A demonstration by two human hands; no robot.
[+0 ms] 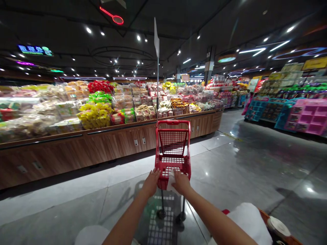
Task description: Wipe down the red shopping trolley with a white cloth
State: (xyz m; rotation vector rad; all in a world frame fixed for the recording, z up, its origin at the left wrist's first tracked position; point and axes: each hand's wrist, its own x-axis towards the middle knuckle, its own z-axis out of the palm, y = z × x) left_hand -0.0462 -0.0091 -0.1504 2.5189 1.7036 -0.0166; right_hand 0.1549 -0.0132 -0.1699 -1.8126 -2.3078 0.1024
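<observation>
In front of me stands a small red shopping cart (173,131) with a grid basket and dark wheels, its handle bar on the far side. My left hand (152,179) is closed at the basket's left near edge, fingers against the red plastic. A crumpled white cloth (170,181) is bunched under my right hand (181,182), which presses it onto the near end of the basket. The fingertips of the right hand are partly hidden by the cloth. A tall pole with a white sign panel (156,41) rises behind the cart's left side.
A long wood-panelled display counter (120,141) piled with bagged snacks runs behind the cart. Pink plastic racks (310,115) and blue racks (258,107) stand at the right. Near my right arm are a white cloth-like bundle (249,221) and a round white lid (279,226).
</observation>
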